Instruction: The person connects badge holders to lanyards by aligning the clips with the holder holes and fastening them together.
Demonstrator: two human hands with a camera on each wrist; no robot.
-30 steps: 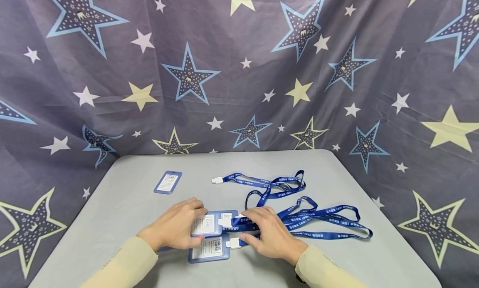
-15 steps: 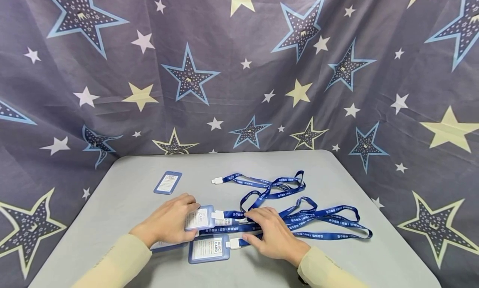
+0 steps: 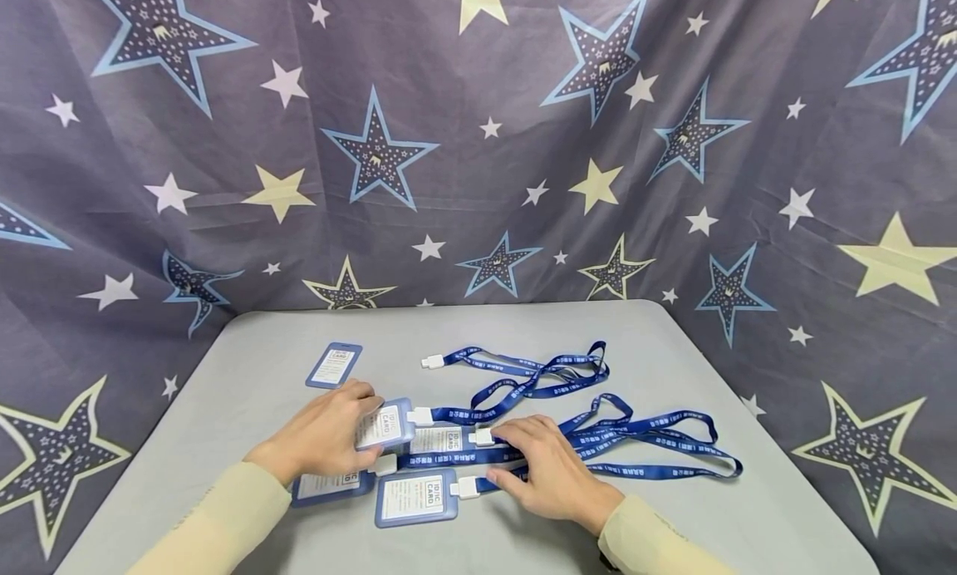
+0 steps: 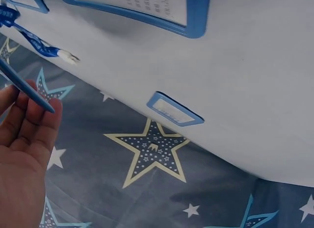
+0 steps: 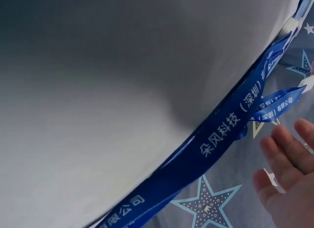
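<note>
My left hand (image 3: 323,430) grips a blue-framed ID card holder (image 3: 384,424) by its left end, thumb at the lower edge and fingers at the upper. In the left wrist view this holder (image 4: 27,88) shows edge-on, raised by the fingers. A white clip (image 3: 421,416) joins it to a blue lanyard. My right hand (image 3: 555,471) rests over the lanyards, index finger at the clip (image 3: 482,436) of another holder (image 3: 439,439), thumb by the lower strap. In the right wrist view several fingers (image 5: 289,152) extend loosely beside a printed lanyard (image 5: 221,132).
Two more clipped card holders lie in front: one (image 3: 415,498) near the middle, one (image 3: 329,487) partly under the left hand. A holder without lanyard (image 3: 334,366) lies back left. A loose lanyard (image 3: 549,367) lies behind; other straps (image 3: 658,434) loop to the right on the grey table (image 3: 748,525).
My left hand has drawn its card holder to the left and slightly back, uncovering the holder beneath and the one at front left. My right hand has stayed nearly still.
</note>
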